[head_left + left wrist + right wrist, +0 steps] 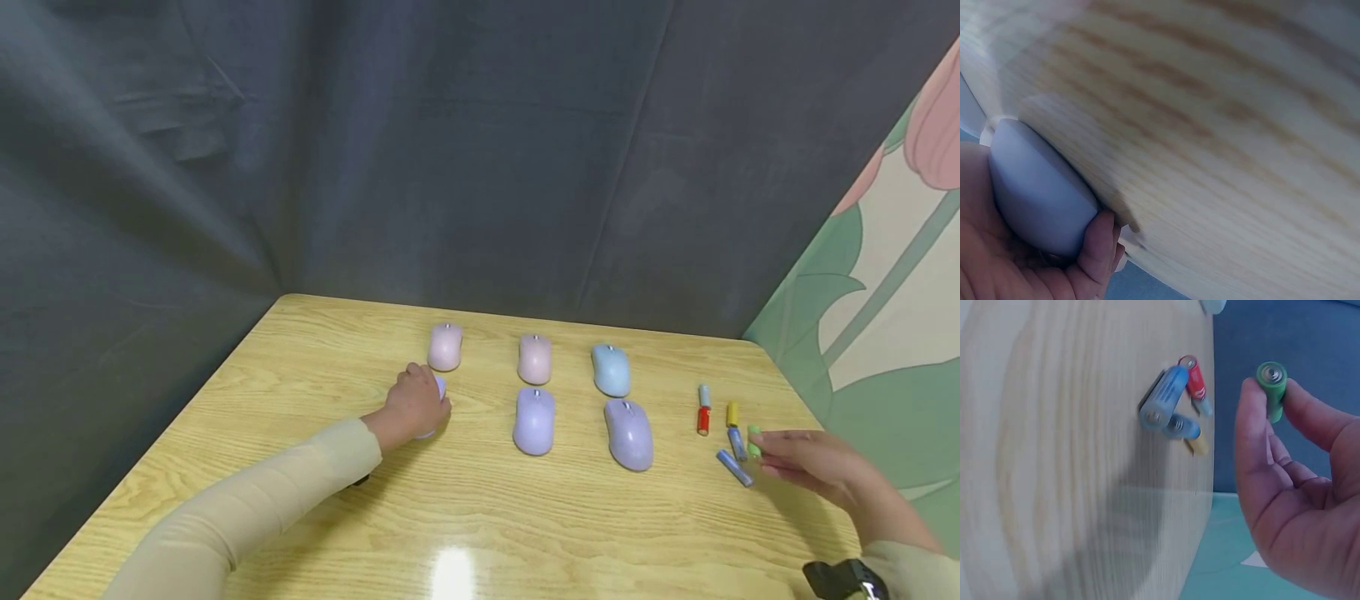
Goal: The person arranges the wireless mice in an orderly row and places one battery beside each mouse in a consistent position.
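My left hand (415,402) grips a pale purple computer mouse (1041,187) at the left end of the front row. In the head view the hand covers most of that mouse; in the left wrist view its fingers curl about one end. At the right, my right hand (813,462) pinches a green battery (1272,387) between thumb and fingers, above the table. Beside that hand lie a dark blue battery (734,468), another blue battery (737,444), a yellow battery (732,413), a red battery (702,421) and a light blue battery (703,395).
Two more purple mice, a middle mouse (534,422) and a right mouse (629,436), sit in front of two pink mice (446,347) and a light blue mouse (611,370). Dark cloth (465,167) hangs behind the wooden table (465,517). A flower-patterned surface (892,300) borders the right.
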Available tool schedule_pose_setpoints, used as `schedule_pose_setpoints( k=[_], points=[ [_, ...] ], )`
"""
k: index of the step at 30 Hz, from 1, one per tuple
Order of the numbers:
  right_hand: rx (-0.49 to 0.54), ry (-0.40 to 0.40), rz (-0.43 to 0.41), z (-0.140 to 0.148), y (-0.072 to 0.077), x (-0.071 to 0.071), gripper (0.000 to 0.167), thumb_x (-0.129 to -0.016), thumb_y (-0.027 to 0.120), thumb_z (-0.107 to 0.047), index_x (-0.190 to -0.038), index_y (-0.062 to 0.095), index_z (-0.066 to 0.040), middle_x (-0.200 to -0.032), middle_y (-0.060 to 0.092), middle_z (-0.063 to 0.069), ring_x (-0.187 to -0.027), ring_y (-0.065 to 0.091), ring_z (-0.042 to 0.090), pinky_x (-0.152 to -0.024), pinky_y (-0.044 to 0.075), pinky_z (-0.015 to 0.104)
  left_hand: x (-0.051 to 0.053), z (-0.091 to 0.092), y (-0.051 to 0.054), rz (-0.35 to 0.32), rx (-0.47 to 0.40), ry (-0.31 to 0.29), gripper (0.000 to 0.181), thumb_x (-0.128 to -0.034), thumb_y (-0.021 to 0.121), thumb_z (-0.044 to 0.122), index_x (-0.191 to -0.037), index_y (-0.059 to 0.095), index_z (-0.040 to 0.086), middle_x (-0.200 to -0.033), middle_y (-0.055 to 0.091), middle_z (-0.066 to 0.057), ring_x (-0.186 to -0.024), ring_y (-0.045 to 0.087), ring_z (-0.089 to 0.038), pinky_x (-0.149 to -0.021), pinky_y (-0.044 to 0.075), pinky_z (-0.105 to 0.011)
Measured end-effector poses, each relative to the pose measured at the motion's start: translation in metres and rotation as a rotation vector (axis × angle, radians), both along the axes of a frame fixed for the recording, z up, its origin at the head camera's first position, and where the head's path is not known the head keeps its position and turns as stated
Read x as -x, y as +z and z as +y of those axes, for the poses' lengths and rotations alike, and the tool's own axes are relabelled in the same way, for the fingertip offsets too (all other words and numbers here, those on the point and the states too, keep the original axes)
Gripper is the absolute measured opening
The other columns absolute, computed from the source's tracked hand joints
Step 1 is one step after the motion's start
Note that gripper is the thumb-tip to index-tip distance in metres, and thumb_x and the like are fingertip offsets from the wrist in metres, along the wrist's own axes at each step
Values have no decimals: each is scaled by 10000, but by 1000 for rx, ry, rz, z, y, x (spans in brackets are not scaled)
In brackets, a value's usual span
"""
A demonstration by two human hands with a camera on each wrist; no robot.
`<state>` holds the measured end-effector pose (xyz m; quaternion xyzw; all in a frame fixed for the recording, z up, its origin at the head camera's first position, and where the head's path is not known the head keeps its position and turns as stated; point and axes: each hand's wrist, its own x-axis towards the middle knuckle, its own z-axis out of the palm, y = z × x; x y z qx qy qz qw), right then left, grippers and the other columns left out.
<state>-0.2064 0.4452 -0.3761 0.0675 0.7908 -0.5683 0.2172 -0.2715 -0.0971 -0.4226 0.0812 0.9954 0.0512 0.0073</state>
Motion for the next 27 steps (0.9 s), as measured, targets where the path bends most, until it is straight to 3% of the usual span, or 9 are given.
schedule_pose_setpoints(
  k=[5, 7, 11, 17, 27],
  points=[
    [263, 12, -23, -2, -3, 8, 124, -1006, 526, -80, -1044, 621, -11, -967, 629, 24, -880, 653, 138, -813, 539, 288, 0, 0, 0, 2, -4, -2, 591, -942, 569, 398, -1104, 478, -163, -863, 445, -205, -749, 536, -263, -528, 525, -315],
    [330, 21, -16, -5, -4, 11, 132, -1009, 505, -56, -992, 633, -88, -967, 633, 26, -892, 656, 144, -814, 539, 284, 0, 0, 0, 0, -14, 0, 591, -940, 572, 396, -1106, 476, -164, -864, 443, -203, -749, 535, -263, -531, 525, -317],
    [416, 43, 3, -15, -2, 16, 173, -1012, 483, -28, -975, 641, -90, -953, 635, 41, -896, 663, 160, -816, 538, 283, 0, 0, 0, -1, -8, 2, 596, -942, 572, 398, -1112, 476, -164, -870, 446, -205, -755, 536, -262, -537, 527, -316],
    [443, 43, 16, -33, 6, 24, 172, -1012, 483, -31, -978, 640, -94, -957, 641, 38, -883, 656, 152, -815, 538, 279, -1, 2, 0, -4, -3, 15, 603, -936, 579, 410, -1115, 479, -158, -871, 446, -203, -750, 538, -260, -533, 528, -310],
    [357, 9, 29, -67, 16, 39, 115, -1003, 525, -69, -955, 629, -75, -916, 644, 31, -853, 663, 131, -797, 539, 254, -1, 3, -1, 14, -5, 17, 600, -934, 584, 405, -1109, 484, -160, -862, 450, -205, -749, 541, -263, -522, 523, -306]
  ],
)
